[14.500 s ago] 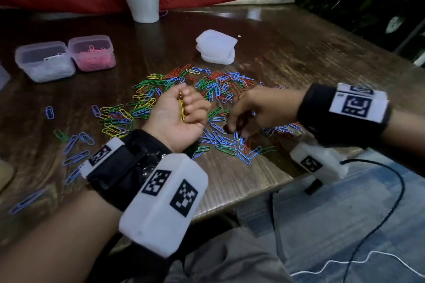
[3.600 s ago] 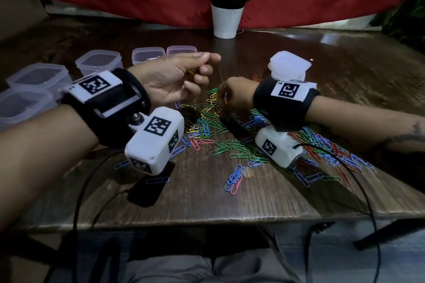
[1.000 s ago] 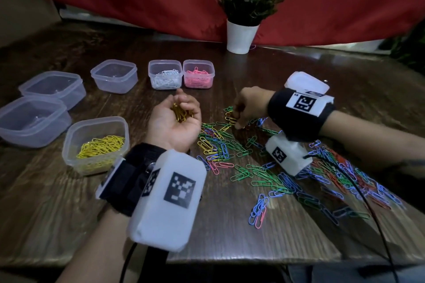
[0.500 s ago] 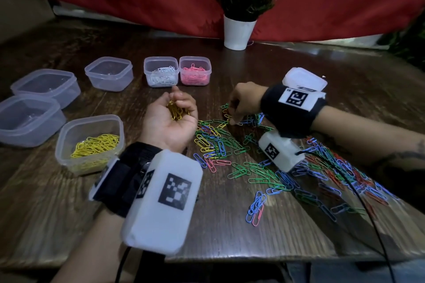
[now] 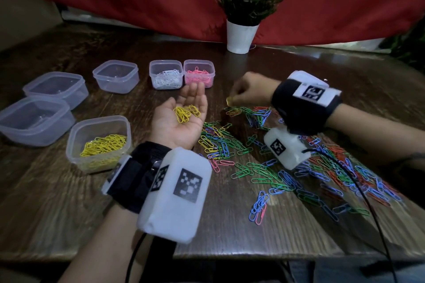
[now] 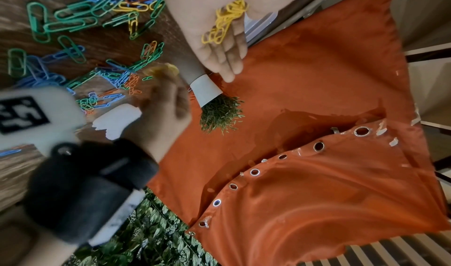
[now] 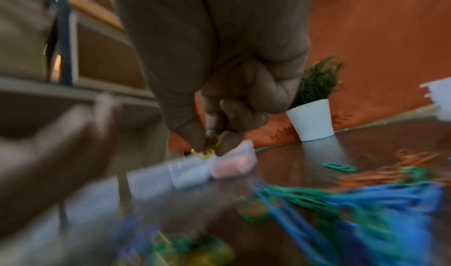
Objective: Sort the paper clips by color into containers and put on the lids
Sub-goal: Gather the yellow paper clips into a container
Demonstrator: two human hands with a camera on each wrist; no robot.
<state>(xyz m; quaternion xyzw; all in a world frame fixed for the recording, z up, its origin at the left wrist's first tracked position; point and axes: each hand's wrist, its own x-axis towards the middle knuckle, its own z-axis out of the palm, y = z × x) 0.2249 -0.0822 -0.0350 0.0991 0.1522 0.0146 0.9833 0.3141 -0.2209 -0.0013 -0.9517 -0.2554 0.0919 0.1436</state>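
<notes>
Right hand (image 7: pixel 219 88) and the small yellow clip pinched in it (image 7: pixel 207 150) smeared by motion blur in the right wrist view, loose coloured paper clips (image 7: pixel 366 202) there reduced to streaks, stack of white plastic lids (image 5: pixel 305 77) mostly hidden behind the right wristband, large clear plastic container (image 5: pixel 34 122) cut by the left edge.

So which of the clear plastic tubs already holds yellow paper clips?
The clear plastic tub nearest the open left hand; the others hold white clips, pink clips, or look empty.

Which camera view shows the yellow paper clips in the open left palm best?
The head view: the yellow paper clips lie sharp on the flat left hand. The left wrist view shows them close but foreshortened; the right wrist view, blurred, hides them.
</notes>
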